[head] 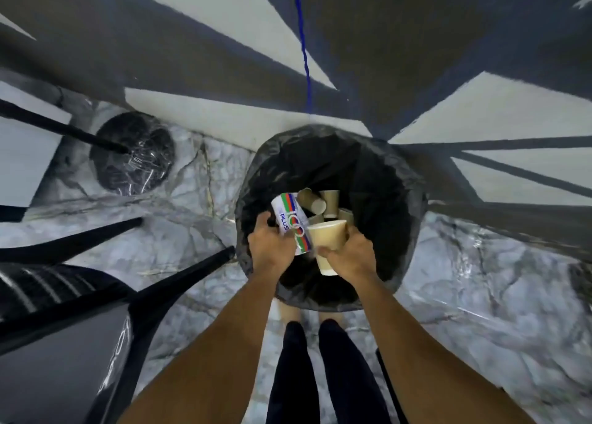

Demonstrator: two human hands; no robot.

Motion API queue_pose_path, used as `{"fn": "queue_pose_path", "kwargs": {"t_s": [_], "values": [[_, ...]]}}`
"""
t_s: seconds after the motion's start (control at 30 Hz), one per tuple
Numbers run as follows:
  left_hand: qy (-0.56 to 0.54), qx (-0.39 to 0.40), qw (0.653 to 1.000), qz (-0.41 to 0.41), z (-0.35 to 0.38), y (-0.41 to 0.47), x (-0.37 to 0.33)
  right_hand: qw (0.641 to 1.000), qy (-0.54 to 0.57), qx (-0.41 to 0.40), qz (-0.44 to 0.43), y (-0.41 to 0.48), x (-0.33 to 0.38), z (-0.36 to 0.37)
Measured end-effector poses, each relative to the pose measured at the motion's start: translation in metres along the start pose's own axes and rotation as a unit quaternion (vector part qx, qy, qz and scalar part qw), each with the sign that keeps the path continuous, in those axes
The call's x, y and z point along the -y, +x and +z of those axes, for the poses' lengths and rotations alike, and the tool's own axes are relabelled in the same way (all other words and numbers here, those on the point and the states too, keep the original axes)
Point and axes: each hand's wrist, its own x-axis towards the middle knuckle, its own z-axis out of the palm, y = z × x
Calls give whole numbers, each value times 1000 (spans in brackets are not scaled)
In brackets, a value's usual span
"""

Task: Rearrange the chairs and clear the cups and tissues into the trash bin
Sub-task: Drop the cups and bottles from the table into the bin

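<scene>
Above the mouth of the black-lined trash bin (413, 205): left hand (270, 245) fingers curled round a white "100 PLUS" can (290, 221), right hand (352, 253) fingers wrapped round a tan paper cup (330, 242). Several brown cups (320, 202) lie inside it. Black chair (64, 295) stands just to its left.

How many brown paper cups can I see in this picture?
5. One paper cup in the right hand above the trash bin; four cups lie inside it, close together. More may be hidden beneath.
</scene>
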Motion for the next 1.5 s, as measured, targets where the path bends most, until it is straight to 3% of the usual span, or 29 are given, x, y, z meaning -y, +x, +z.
{"fn": "queue_pose_path", "kwargs": {"t_s": [0.17, 0.37, 0.67, 0.8, 1.0, 1.17, 1.33, 1.5], "values": [[66, 53, 996, 8, 7, 11, 18, 999, -28, 35, -17, 20, -3, 14], [66, 97, 993, 25, 5, 10, 16, 998, -17, 31, -47, 14, 17, 14], [57, 63, 993, 80, -45, -20, -15, 993, -38, 40, -102, -29, 52, -17], [75, 45, 990, 111, -89, -63, -29, 981, -84, 57, -166, -75, 74, -34], [96, -8, 989, 109, -168, -120, -40, 935, -177, 85, -296, -150, 140, -46], [75, -101, 987, 101, -253, -175, -16, 883, -228, 101, -397, -228, 192, -43], [44, -202, 975, 76, -329, -237, 44, 832, -247, 115, -482, -325, 220, -7], [28, -282, 959, 24, -390, -308, 139, 756, -285, 157, -568, -429, 219, 65]]}}
